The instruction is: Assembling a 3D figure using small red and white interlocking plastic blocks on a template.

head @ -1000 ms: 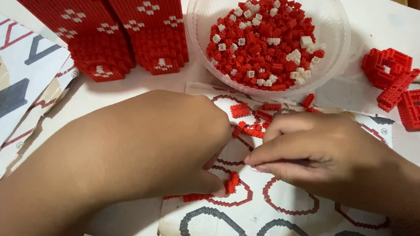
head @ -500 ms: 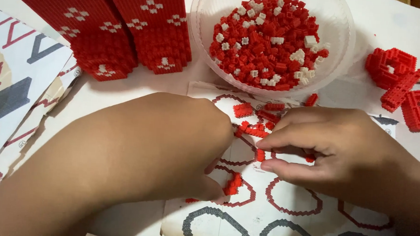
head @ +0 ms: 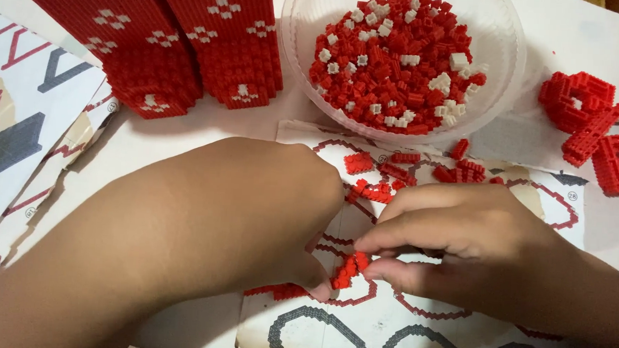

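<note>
At the lower centre of the frame, both hands met over a small red brick assembly. The left hand lay with its back to the camera, thumb tip touching the left end of the assembly. The right hand held a pinch grip, forefinger above and thumb below, closed on the right end of the assembly. The assembly sat just above the printed instruction sheet, which showed red and grey ring outlines and lay on the white bench.

Loose red bricks lay on the sheet at centre frame, beyond the hands. A clear bowl of red and white bricks stood at upper centre. Two tall red brick blocks with white patterns stood at upper left. Further red built pieces lay at the right edge. More printed sheets lay at the left edge.
</note>
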